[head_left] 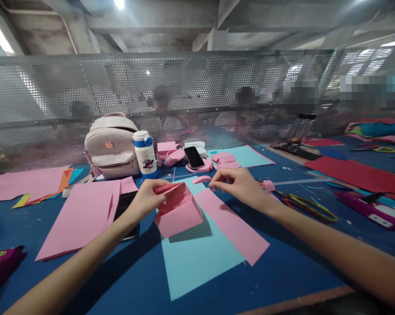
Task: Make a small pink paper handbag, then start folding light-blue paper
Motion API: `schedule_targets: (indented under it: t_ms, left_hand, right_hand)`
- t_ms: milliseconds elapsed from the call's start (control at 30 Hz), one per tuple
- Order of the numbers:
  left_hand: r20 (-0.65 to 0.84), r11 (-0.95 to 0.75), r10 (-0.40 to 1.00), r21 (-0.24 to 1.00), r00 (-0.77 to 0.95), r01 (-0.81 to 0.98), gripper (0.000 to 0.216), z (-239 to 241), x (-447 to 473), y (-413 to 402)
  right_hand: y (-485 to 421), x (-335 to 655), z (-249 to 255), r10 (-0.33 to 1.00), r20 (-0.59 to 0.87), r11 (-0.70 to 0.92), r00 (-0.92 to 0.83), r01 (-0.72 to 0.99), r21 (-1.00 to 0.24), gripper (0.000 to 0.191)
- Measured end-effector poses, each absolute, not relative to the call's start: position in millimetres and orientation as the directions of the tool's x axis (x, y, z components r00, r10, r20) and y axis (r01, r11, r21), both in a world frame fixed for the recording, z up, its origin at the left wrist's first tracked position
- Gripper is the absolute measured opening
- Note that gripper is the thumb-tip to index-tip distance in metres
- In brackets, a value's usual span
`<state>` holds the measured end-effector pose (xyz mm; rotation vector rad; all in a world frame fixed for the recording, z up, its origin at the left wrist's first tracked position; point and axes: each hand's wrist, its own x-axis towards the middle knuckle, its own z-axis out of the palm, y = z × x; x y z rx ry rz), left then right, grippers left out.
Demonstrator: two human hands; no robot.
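Note:
My left hand (149, 197) grips a folded pink paper piece (181, 218) by its upper left edge. It looks like an open paper box or pocket, tilted above a light blue sheet (187, 271). My right hand (235, 186) is closed in a pinch, to the right of the folded piece. A small curved pink paper strip (201, 179) shows right by its fingertips; whether it is held I cannot tell. Below the right hand, a long pink paper strip (233, 225) lies partly over the blue sheet.
Pink sheets (82, 214) overlap a dark tablet-like object (128, 214) on the left. Behind stand a pale backpack (110, 146), a bottle (145, 155) and a phone (194, 157). Yellow-handled scissors (311, 205) and a purple device (371, 210) lie right. A perforated metal screen (197, 70) rises beyond.

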<state>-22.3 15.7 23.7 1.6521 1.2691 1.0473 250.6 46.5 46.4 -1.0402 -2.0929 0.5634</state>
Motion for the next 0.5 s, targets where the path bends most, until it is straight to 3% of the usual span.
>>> schedule_targets:
  t_ms: [100,200,333,500]
  left_hand:
    - [0.124,-0.182,0.976,0.915,0.176,0.359,0.026,29,-29,20]
    - [0.114,-0.178,0.977,0.904,0.182,0.389,0.029,28,-34,25]
    - [0.093,-0.164,0.979,0.891,0.182,0.423,0.033,22,-39,31]
    - [0.103,-0.174,0.979,0.874,0.177,0.453,0.031,17,-42,33]
  right_hand:
    - [45,264,57,0.774,0.509,0.621,-0.376,0.603,-0.5,0.021]
    - [49,272,62,0.74,0.54,0.596,-0.4,0.763,-0.252,0.017]
    - [62,275,53,0.788,0.368,0.501,-0.494,0.861,0.084,0.017]
    - [83,272,25,0.819,0.205,0.509,-0.537,0.843,0.176,0.012]
